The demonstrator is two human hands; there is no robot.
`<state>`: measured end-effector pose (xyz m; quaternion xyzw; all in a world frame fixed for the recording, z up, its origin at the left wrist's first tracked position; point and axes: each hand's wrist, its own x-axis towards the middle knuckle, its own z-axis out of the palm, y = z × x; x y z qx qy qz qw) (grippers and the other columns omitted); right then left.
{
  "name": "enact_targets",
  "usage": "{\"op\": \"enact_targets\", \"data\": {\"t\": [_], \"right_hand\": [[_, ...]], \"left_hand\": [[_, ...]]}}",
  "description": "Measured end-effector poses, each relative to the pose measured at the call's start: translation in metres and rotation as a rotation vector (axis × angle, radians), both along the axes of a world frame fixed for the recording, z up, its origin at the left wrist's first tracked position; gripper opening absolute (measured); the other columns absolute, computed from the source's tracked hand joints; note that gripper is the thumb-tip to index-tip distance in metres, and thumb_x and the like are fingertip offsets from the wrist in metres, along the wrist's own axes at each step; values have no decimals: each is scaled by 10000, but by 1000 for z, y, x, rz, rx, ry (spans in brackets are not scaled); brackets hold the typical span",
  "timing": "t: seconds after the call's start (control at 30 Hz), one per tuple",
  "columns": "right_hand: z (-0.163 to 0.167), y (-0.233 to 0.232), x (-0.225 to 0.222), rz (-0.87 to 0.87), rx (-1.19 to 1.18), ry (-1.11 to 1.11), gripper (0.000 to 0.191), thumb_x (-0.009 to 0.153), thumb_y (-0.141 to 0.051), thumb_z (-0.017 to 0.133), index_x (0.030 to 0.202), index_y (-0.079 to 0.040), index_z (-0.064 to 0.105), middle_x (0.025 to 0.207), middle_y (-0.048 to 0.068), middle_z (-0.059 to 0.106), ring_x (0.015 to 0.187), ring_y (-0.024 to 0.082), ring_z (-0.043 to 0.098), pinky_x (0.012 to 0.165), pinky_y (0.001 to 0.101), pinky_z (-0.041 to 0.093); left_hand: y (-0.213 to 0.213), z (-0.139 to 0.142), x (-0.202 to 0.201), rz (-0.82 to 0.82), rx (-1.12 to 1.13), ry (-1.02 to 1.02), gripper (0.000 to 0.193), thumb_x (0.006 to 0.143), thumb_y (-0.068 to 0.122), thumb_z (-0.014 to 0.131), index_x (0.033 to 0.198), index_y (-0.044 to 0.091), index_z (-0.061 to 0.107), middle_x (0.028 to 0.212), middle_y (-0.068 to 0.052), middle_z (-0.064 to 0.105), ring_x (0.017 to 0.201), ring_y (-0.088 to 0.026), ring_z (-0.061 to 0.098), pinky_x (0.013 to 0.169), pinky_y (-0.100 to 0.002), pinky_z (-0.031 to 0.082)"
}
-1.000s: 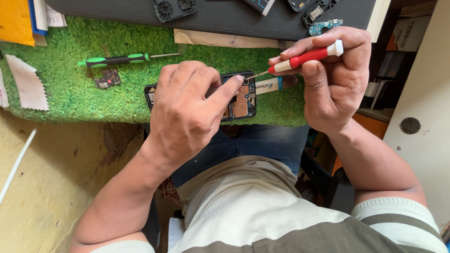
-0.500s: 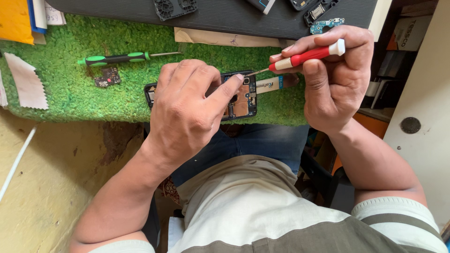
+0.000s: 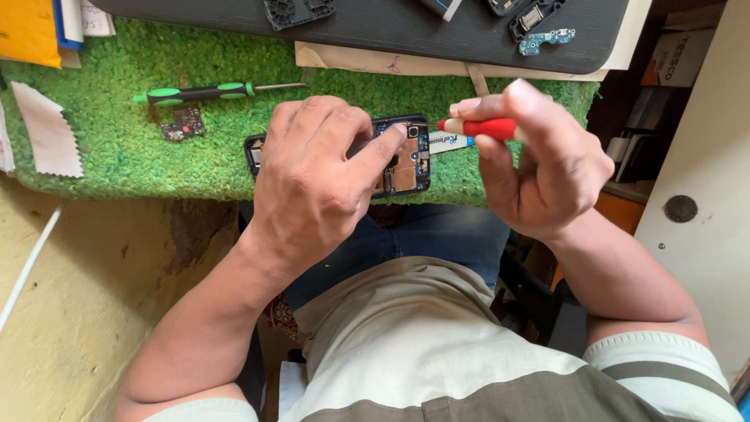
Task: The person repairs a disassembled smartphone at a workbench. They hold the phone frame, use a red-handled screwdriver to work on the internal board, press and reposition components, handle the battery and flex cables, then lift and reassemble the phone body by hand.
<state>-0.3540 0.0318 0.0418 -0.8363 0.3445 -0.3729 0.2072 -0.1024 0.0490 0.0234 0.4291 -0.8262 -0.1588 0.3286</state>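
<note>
An opened phone (image 3: 408, 160) with its back off lies on the green turf mat (image 3: 125, 156) near the mat's front edge. My left hand (image 3: 312, 184) lies over it, fingers pressing down, index fingertip on the inner board. My right hand (image 3: 539, 164) grips a red-handled screwdriver (image 3: 478, 127), held nearly level, its tip at the phone's upper right corner.
A green-and-black screwdriver (image 3: 203, 92) and a small circuit board (image 3: 180, 124) lie on the mat to the left. A dark mat (image 3: 391, 31) behind carries phone parts. A white cloth piece (image 3: 47, 129) sits at the left edge. A yellowish wall lies below.
My right hand has lowered and turned the red screwdriver from slanted to nearly level, bringing it closer to the phone. My left hand stays on the phone.
</note>
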Motion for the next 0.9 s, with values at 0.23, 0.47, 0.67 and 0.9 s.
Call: {"op": "enact_targets", "data": {"t": [0.23,0.47,0.67,0.9], "right_hand": [[30,8,19,-15,-53,134,414,1133,73,646,1495,4,458,1173,185,718,985,243,742,841,304,633],[46,13,37,-62,-118,109,349,1049,0,831,1343,-86,662,1066,153,732,893,235,728,728,308,593],[48,25,44,-70,-75,92,300,1072,-27,742,1361,-59,671,1106,122,726,936,206,724,809,304,613],[48,23,46,-153,-202,129,370,949,-120,875,1276,-68,709,991,148,690,801,230,662,704,338,539]], "left_hand": [[9,4,3,7,-30,-4,261,937,94,761,1197,79,763,1017,-62,590,1050,-271,600,930,-444,458],[25,14,8,21,-59,-28,238,950,99,713,1180,70,765,1032,-79,605,1051,-274,604,933,-434,456],[32,16,8,31,-93,-28,213,984,118,697,1183,79,764,1029,-86,606,1050,-278,601,936,-437,460],[36,16,9,41,-104,-43,233,976,121,694,1195,87,764,1032,-83,608,1063,-274,600,941,-434,462]]}}
